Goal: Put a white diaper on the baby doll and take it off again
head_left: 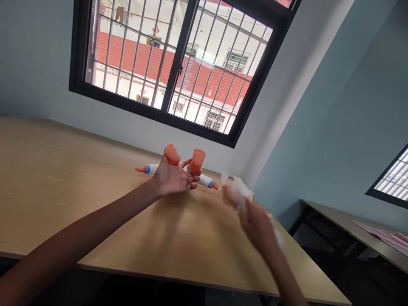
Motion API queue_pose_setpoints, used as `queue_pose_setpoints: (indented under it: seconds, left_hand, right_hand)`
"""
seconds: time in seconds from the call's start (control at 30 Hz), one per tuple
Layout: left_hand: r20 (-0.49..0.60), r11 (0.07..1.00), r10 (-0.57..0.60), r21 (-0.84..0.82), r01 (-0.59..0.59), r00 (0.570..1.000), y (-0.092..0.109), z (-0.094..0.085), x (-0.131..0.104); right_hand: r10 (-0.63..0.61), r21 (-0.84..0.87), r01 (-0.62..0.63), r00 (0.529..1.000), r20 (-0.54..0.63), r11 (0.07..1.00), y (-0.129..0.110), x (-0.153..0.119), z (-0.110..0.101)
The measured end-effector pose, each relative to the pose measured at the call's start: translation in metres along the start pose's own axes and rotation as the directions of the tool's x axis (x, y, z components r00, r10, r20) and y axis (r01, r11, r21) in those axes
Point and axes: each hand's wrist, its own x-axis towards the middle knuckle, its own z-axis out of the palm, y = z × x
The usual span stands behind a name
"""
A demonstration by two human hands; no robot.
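Observation:
A doll with orange feet point(196, 160), white sleeves point(205, 180) and blue cuffs lies across the far part of the table. In front of it is my left hand point(174, 178), palm up with fingers apart. Its thumb and fingertips are beside one foot and seem to touch it, while the other foot shows just above the wrist. The palm is bare. My hand hides the doll's middle. To the right, my right hand point(256, 221), blurred by motion, is closed on a whitish, crumpled, cloth-like thing point(237, 193).
The wooden table point(79, 187) reaches the wall below a barred window point(162, 111). A white item point(245, 187) lies at the far right corner of the table, partly behind my right hand. Another table point(338, 219) with pink sheets point(387, 238) stands on the right.

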Motion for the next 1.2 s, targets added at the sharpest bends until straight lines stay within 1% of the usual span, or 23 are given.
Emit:
queue_pose_setpoints:
  seconds: [0.03, 0.07, 0.1, 0.13, 0.17, 0.2, 0.23, 0.3, 0.33, 0.4, 0.47, 0.57, 0.67, 0.73, 0.8, 0.87, 0.93, 1.0, 1.2]
  left_hand:
    - [0.003, 1.0, -0.004, 0.013, 0.004, 1.0, 0.003, 0.001, 0.003]
    - [0.008, 1.0, -0.013, 0.026, 0.013, 1.0, 0.006, 0.0, 0.006]
    - [0.015, 0.999, -0.026, 0.035, 0.026, 1.0, 0.007, 0.0, 0.008]
    - [0.025, 0.998, -0.045, 0.042, 0.044, 0.999, 0.008, -0.001, 0.011]
    - [0.036, 0.997, -0.065, 0.045, 0.064, 0.997, 0.007, -0.002, 0.013]
    - [0.047, 0.995, -0.087, 0.045, 0.085, 0.995, 0.007, -0.003, 0.015]
    - [0.056, 0.994, -0.107, 0.045, 0.104, 0.993, 0.006, -0.003, 0.017]
    - [0.061, 0.991, -0.129, 0.044, 0.126, 0.99, 0.005, -0.002, 0.019]
    - [0.056, 0.991, -0.133, 0.042, 0.13, 0.99, 0.005, -0.002, 0.02]
    - [0.046, 0.991, -0.133, 0.038, 0.132, 0.99, 0.005, 0.0, 0.021]
    - [0.048, 0.991, -0.13, 0.03, 0.128, 0.99, 0.007, 0.001, 0.021]
    - [0.064, 0.992, -0.127, 0.021, 0.126, 0.99, 0.011, 0.001, 0.023]
    - [0.068, 0.991, -0.134, 0.02, 0.133, 0.989, 0.017, 0.003, 0.029]
    - [0.068, 0.99, -0.141, 0.018, 0.14, 0.988, 0.021, 0.005, 0.035]
    - [0.067, 0.99, -0.144, 0.017, 0.143, 0.987, 0.023, 0.007, 0.04]
    - [0.066, 0.99, -0.138, 0.021, 0.137, 0.988, 0.025, 0.008, 0.044]
    - [0.068, 0.99, -0.137, 0.035, 0.135, 0.988, 0.025, 0.007, 0.045]
    - [0.081, 0.99, -0.139, 0.052, 0.135, 0.987, 0.025, 0.006, 0.044]
    - [0.134, 0.99, -0.128, 0.072, 0.119, 0.983, 0.021, 0.003, 0.041]
  right_hand:
    - [0.006, 0.013, -0.008, 0.99, 0.14, 1.0, -0.007, -0.019, 0.022]
    - [0.02, 0.032, -0.03, 0.962, 0.274, 0.999, -0.013, -0.037, 0.043]
    - [0.041, 0.051, -0.065, 0.926, 0.374, 0.997, -0.019, -0.053, 0.061]
    - [0.022, 0.095, -0.071, 0.897, 0.441, 0.993, -0.025, -0.068, 0.075]
    - [0.053, 0.089, -0.104, 0.889, 0.454, 0.991, -0.031, -0.079, 0.085]
    - [0.08, 0.068, -0.121, 0.896, 0.438, 0.99, -0.035, -0.087, 0.091]
    - [0.101, 0.039, -0.129, 0.903, 0.417, 0.991, -0.04, -0.091, 0.094]
    - [0.123, -0.046, -0.114, 0.913, 0.389, 0.992, -0.046, -0.094, 0.091]
    - [0.11, -0.084, -0.083, 0.91, 0.4, 0.993, -0.048, -0.092, 0.088]
    - [0.073, -0.13, -0.015, 0.889, 0.452, 0.991, -0.05, -0.089, 0.083]
    - [0.053, -0.129, 0.013, 0.87, 0.49, 0.992, -0.05, -0.087, 0.083]
    - [0.097, -0.11, -0.047, 0.857, 0.506, 0.993, -0.051, -0.086, 0.091]
    - [0.101, -0.054, -0.086, 0.82, 0.563, 0.995, -0.061, -0.077, 0.103]
    - [0.03, 0.035, -0.065, 0.796, 0.605, 0.997, -0.074, -0.064, 0.11]
    - [-0.102, 0.162, -0.002, 0.77, 0.629, 0.987, -0.088, -0.05, 0.116]
    - [-0.25, 0.298, 0.065, 0.729, 0.638, 0.952, -0.101, -0.038, 0.12]
    - [-0.344, 0.391, 0.096, 0.689, 0.637, 0.916, -0.111, -0.031, 0.123]
    - [-0.374, 0.424, 0.1, 0.676, 0.635, 0.9, -0.116, -0.028, 0.125]
    - [-0.365, 0.413, 0.1, 0.682, 0.634, 0.905, -0.125, -0.022, 0.132]
